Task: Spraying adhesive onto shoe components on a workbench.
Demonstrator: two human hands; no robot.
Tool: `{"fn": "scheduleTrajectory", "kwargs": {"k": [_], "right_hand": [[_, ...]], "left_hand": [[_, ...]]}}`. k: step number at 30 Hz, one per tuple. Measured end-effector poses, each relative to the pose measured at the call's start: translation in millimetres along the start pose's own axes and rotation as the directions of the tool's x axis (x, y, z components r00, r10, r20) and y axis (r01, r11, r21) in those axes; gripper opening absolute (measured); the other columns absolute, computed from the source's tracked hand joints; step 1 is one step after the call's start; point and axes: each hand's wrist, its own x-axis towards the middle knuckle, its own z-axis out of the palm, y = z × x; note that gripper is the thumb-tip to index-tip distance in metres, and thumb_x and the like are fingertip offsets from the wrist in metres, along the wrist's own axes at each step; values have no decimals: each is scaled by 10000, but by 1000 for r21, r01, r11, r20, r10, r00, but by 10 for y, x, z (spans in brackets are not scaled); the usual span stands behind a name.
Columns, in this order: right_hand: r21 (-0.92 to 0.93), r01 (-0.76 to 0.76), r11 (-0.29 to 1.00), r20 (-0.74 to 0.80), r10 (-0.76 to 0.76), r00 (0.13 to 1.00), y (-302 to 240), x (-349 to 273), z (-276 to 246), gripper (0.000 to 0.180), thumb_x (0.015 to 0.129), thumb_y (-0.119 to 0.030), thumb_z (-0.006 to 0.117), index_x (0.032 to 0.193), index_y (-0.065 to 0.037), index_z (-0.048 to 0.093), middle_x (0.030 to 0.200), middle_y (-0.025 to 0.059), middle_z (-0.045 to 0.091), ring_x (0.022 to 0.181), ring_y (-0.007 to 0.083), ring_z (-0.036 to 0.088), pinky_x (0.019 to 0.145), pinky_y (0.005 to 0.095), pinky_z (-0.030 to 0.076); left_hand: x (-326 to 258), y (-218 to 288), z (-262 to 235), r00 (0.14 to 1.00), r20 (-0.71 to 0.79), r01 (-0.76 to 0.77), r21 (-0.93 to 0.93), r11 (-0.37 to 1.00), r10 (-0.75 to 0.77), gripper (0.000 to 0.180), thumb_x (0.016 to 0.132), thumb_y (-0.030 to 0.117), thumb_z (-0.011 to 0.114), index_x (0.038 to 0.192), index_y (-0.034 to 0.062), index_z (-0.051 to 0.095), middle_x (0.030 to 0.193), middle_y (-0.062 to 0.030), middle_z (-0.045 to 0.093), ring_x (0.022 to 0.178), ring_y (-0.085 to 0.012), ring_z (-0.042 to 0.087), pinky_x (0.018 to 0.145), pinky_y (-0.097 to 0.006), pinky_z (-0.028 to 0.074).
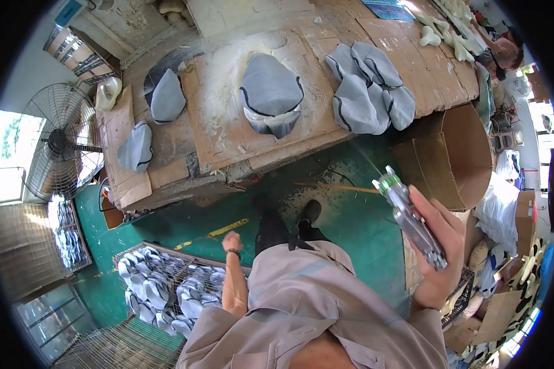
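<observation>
My right hand is raised at the right, wrapped round a grey hand tool with bright green parts at its front end, which points up and left towards the table. My left hand, a dark band at its wrist, hangs low beside my body, fingers curled in with nothing visible in them. Ahead, a grey saddle-shaped fabric cover with dark edging rests on a pale, residue-coated patch of the cardboard-topped table. A stack of similar grey covers lies to its right; single grey pieces lie to its left.
An open cardboard box stands below the table's right end. A wire rack holding many grey pieces is at my left. A large fan stands at the far left. Pale foam forms lie far right, near another person.
</observation>
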Motion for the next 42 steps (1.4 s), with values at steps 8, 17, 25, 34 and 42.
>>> {"fn": "scheduleTrajectory", "kwargs": {"k": [8,17,25,34,42], "right_hand": [[-66,272,960,217,-252,943,-603,-78,310,755,687,-48,727,1419,18,558,1000,131,690,840,333,676,720,416,554],[-67,173,983,211,-156,965,-854,-501,856,704,695,-35,704,1389,9,593,912,134,679,754,327,660,660,413,532],[95,-62,994,-1,62,998,-176,-903,863,677,691,75,662,1361,-17,638,884,158,676,731,294,669,651,334,521],[276,-63,959,-68,85,994,922,-908,235,567,781,74,724,1337,-4,646,917,152,690,768,220,665,704,287,501],[357,-29,934,-50,50,998,1681,-498,-269,635,742,116,731,1355,-14,634,939,167,690,764,277,655,709,294,500]], "left_hand": [[-314,198,355,841,534,312,-351,883,-85,198,887,278,676,1027,166,758,1102,-72,768,958,-273,744,794,-427,616],[274,-418,-40,629,690,590,-723,-358,-357,234,952,94,565,1101,159,733,898,18,721,734,-127,657,596,-363,572],[263,-474,-187,616,676,628,-731,-266,-404,262,948,73,545,1128,165,711,910,0,707,762,-164,651,657,-426,567],[-93,502,-279,524,765,734,-628,-256,-374,264,943,112,591,1166,153,728,920,-32,719,796,-205,687,648,-462,588],[-237,1263,-646,580,730,671,-680,-296,-363,293,943,147,663,1234,125,691,964,-30,724,841,-209,699,718,-456,604]]}}
